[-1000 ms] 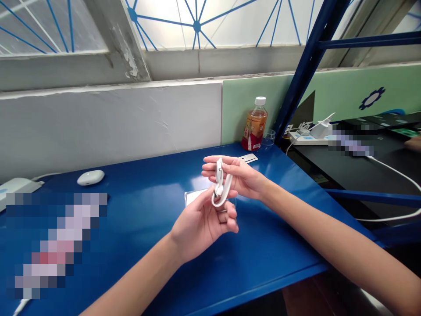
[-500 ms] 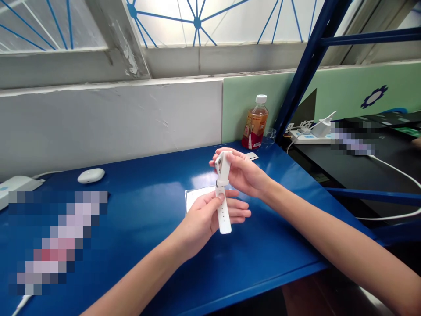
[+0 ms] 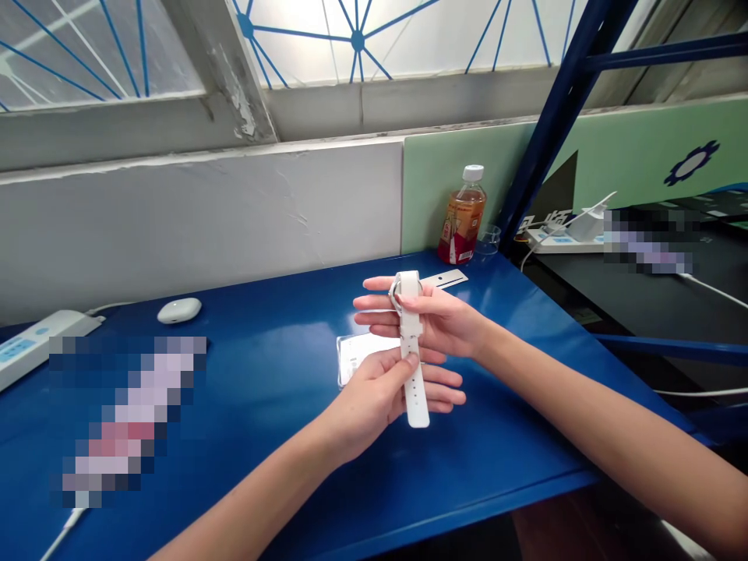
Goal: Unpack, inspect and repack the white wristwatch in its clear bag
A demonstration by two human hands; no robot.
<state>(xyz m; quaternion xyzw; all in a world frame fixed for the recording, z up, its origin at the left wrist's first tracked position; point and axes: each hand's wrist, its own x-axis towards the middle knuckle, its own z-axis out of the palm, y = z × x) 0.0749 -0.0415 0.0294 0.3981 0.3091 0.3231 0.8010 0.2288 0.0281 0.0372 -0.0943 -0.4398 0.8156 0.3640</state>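
White watch (image 3: 412,319), pinched under thumbs of left hand (image 3: 377,382) and right hand (image 3: 449,315), other fingers spread. Likely light, supple (best gripped by strap (image 3: 417,401)).

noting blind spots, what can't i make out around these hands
All in the head view:
White watch: dial hidden behind strap and right hand.
Flat white item: partly hidden behind left hand.
Cabled object: details blurred by pixelation.
Power strip: cut off by left edge.

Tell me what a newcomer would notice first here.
Probably the white perforated strap, apparently a watch's, which the left hand and right hand hold above the blue table. Next, perhaps, the reddish bottle near the table's back edge, and the glossy white case lying toward the left.
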